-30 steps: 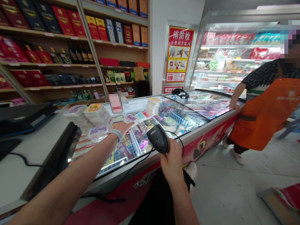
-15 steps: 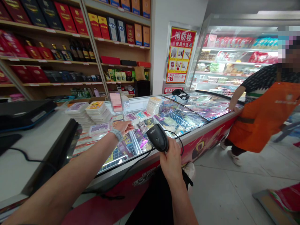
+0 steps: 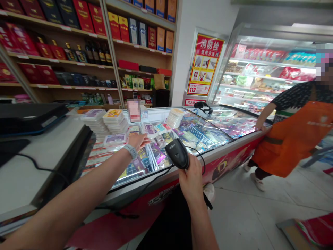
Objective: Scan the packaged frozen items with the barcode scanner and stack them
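My right hand (image 3: pixel 191 175) grips the handle of a black barcode scanner (image 3: pixel 177 152), whose head points up and away over the freezer's near edge. A thin black cable hangs from the scanner. My left hand (image 3: pixel 139 141), with a watch on the wrist, reaches over the chest freezer (image 3: pixel 161 177), its fingers stretched out. Close to its fingertips lies a flat pack with a purple label (image 3: pixel 149 129); whether they touch it I cannot tell. Left of this hand, another purple-labelled pack (image 3: pixel 114 139) lies in front of a stack of packs with orange labels (image 3: pixel 114 119).
White wire baskets (image 3: pixel 151 158) inside the freezer hold bagged goods. Another stack of white packs (image 3: pixel 175 118) stands farther back. A person in an orange apron (image 3: pixel 293 139) rests a hand on the freezer's far end. A white counter (image 3: pixel 59 146) adjoins at left; boxed goods fill the shelves behind.
The view has shifted slightly, so the surroundings sit a little farther right and lower. Both hands hold nearly the same pose, and the scanner stays in my right hand.
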Tool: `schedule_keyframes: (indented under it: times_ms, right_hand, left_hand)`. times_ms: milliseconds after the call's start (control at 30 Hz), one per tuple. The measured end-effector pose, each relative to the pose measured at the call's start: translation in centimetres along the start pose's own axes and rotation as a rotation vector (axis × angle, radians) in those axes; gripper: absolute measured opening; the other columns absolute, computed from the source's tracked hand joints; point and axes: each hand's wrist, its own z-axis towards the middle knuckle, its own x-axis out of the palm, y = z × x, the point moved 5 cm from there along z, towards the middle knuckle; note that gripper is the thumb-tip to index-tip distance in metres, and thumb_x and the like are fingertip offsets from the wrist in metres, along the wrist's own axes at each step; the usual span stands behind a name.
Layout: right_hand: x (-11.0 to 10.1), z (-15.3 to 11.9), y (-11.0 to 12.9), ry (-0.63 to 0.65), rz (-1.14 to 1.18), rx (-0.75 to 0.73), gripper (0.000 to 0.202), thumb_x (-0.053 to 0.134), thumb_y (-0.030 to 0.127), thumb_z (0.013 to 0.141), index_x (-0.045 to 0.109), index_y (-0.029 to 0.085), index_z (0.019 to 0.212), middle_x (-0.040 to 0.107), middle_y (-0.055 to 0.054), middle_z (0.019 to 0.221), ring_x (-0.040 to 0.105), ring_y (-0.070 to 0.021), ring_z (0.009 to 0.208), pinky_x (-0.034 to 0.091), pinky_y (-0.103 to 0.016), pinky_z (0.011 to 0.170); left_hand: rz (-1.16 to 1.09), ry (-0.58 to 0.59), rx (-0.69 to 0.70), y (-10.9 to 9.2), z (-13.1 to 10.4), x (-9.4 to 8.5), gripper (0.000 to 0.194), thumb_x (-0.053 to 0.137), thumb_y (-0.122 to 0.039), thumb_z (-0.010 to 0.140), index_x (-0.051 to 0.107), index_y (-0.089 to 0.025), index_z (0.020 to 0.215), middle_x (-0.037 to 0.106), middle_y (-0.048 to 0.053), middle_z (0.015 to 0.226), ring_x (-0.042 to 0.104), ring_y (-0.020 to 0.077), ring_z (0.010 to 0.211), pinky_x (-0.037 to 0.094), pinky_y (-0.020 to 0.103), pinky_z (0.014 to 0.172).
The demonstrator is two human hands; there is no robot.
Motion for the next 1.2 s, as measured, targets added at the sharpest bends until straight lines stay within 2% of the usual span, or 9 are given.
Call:
schedule_keyframes:
  times_ms: [100,233,367,500,600,733,900,1000,1200]
  right_hand:
    - [0.2,0.1,0.0,0.013,-0.002,0.008,0.038,0.048,0.009,0.082,0.054,0.017,0.119,0.062,-0.013,0.111,0.054,-0.0308,0.107,0.042,-0.053,0.098]
    - [0.6,0.2,0.2,0.036,0.004,0.009,0.035,0.049,0.012,0.083,0.055,0.016,0.118,0.063,-0.013,0.112,0.054,-0.0312,0.106,0.042,-0.054,0.098]
    - [0.9,0.1,1.0,0.049,0.016,-0.013,0.036,0.049,0.012,0.084,0.054,0.017,0.118,0.063,-0.013,0.113,0.055,-0.0307,0.107,0.042,-0.053,0.098]
    - [1.4,-0.1,2.3,0.065,0.032,-0.054,0.038,0.049,0.010,0.083,0.053,0.018,0.120,0.062,-0.012,0.114,0.054,-0.0296,0.109,0.042,-0.051,0.100]
    - [2.3,-0.4,3.4,0.089,0.043,-0.082,0.040,0.048,0.009,0.083,0.053,0.018,0.121,0.062,-0.012,0.115,0.054,-0.0293,0.110,0.041,-0.051,0.101]
    - [3.7,-0.7,4.5,0.135,0.044,-0.100,0.045,0.046,0.006,0.081,0.052,0.019,0.123,0.062,-0.011,0.116,0.054,-0.0286,0.111,0.039,-0.051,0.103]
    - [4.9,-0.8,5.5,0.156,0.045,-0.127,0.045,0.046,0.005,0.079,0.053,0.018,0.121,0.061,-0.011,0.116,0.054,-0.0279,0.112,0.040,-0.049,0.102]
    - [5.3,-0.7,5.7,0.168,0.054,-0.121,0.043,0.047,0.005,0.080,0.054,0.019,0.120,0.061,-0.011,0.114,0.054,-0.0282,0.111,0.040,-0.048,0.102]
    - [5.4,-0.7,5.6,0.179,0.056,-0.111,0.041,0.046,0.006,0.081,0.054,0.018,0.120,0.062,-0.011,0.113,0.054,-0.0283,0.109,0.040,-0.050,0.102]
  left_hand:
    - [0.112,0.045,0.084,-0.6,-1.6,-1.0,0.026,0.064,-0.035,0.093,0.065,-0.013,0.108,0.070,0.006,0.102,0.068,0.0163,0.081,0.057,0.032,0.071]
    - [0.222,0.062,0.278,-1.8,-3.4,-2.6,0.016,0.069,-0.031,0.084,0.067,-0.016,0.083,0.071,0.004,0.078,0.066,0.0165,0.060,0.045,0.025,0.053]
    - [0.315,0.015,0.479,-3.3,-5.1,-4.7,0.013,0.070,-0.033,0.076,0.068,-0.021,0.079,0.070,0.002,0.074,0.067,0.0215,0.073,0.050,0.029,0.069]
    - [0.427,-0.121,0.657,-4.3,-6.8,-8.1,0.016,0.068,-0.036,0.075,0.069,-0.024,0.085,0.071,0.005,0.094,0.063,0.0269,0.099,0.048,0.034,0.092]
    - [0.539,-0.226,0.804,-4.3,-7.3,-10.2,0.019,0.062,-0.040,0.081,0.068,-0.024,0.089,0.071,0.006,0.100,0.063,0.0277,0.103,0.046,0.037,0.098]
    - [0.332,-0.210,0.755,-2.9,-6.3,-11.7,0.027,0.066,-0.047,0.080,0.068,-0.023,0.092,0.071,0.004,0.089,0.067,0.0239,0.088,0.051,0.035,0.089]
    - [0.021,-0.112,0.666,-2.4,-5.8,-11.6,0.038,0.077,-0.052,0.071,0.069,-0.020,0.090,0.071,0.002,0.084,0.067,0.0204,0.083,0.053,0.032,0.084]
    - [-0.049,-0.097,0.612,-2.4,-5.9,-11.6,0.041,0.083,-0.052,0.065,0.070,-0.019,0.087,0.071,0.002,0.081,0.067,0.0190,0.080,0.054,0.032,0.082]
    - [-0.076,-0.095,0.594,-2.4,-6.0,-11.7,0.036,0.083,-0.043,0.068,0.071,-0.017,0.089,0.071,0.002,0.082,0.065,0.0151,0.077,0.052,0.030,0.083]
